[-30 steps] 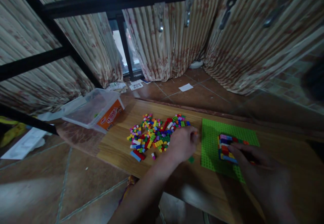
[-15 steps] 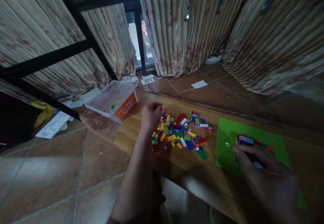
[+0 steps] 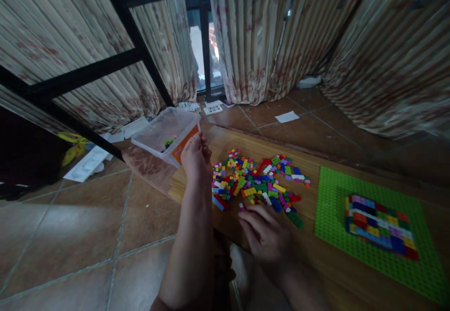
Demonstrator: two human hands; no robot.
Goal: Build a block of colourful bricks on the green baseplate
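Two hands have moved: the left hand [image 3: 195, 158] has gone from the bricks [image 3: 258, 184] to the box [image 3: 168, 135] edge, fingers pinched shut on something I cannot see, and the right hand [image 3: 269, 236] has left the green plate [image 3: 330, 208] and lies open by the bricks.

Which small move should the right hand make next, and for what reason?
Probably slide the right hand forward to pick one brick from the loose pile: its fingers lie open and empty just short of it, and the block wall on the green baseplate looks unfinished.
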